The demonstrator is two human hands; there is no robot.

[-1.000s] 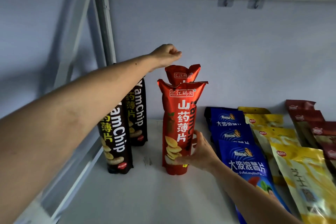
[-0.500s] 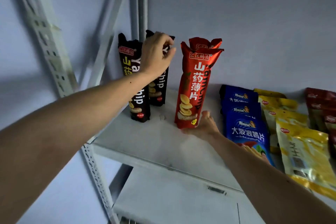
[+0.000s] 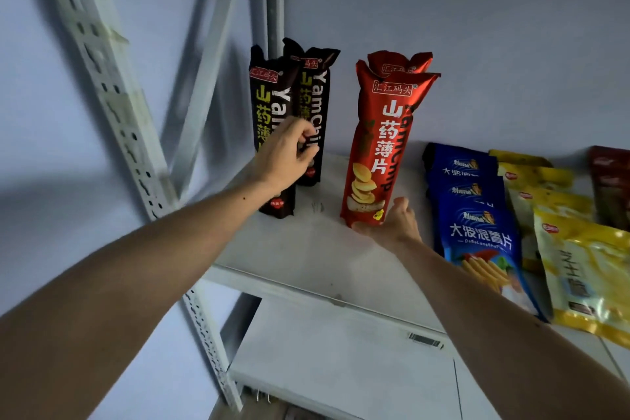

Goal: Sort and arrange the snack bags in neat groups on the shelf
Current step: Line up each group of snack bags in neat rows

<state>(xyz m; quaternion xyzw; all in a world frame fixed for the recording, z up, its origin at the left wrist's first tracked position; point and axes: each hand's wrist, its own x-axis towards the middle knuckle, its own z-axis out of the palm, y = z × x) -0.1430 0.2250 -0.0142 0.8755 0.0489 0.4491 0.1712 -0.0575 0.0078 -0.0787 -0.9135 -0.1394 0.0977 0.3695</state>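
Two tall black YamChip bags stand upright at the shelf's back left corner, one in front (image 3: 269, 102) and one behind (image 3: 315, 92). My left hand (image 3: 288, 155) hovers at their mid-height with fingers bunched; whether it grips a bag is unclear. To the right a tall red yam chip bag (image 3: 380, 147) stands upright, with a second red bag (image 3: 399, 61) right behind it. My right hand (image 3: 392, 223) cups the front red bag's base, thumb on its right side. The white shelf (image 3: 300, 249) carries them all.
Several blue chip bags (image 3: 477, 235) lie overlapped in a row right of the red bags, then yellow bags (image 3: 579, 276) and dark red bags (image 3: 610, 181) at the far right. A perforated upright post (image 3: 112, 95) bounds the left. A lower shelf (image 3: 341, 368) sits beneath.
My left hand dropped from above the red bags to the tops of the black bags, then to their middle. My view pulled back and down. My right hand stays at the red bag's base.
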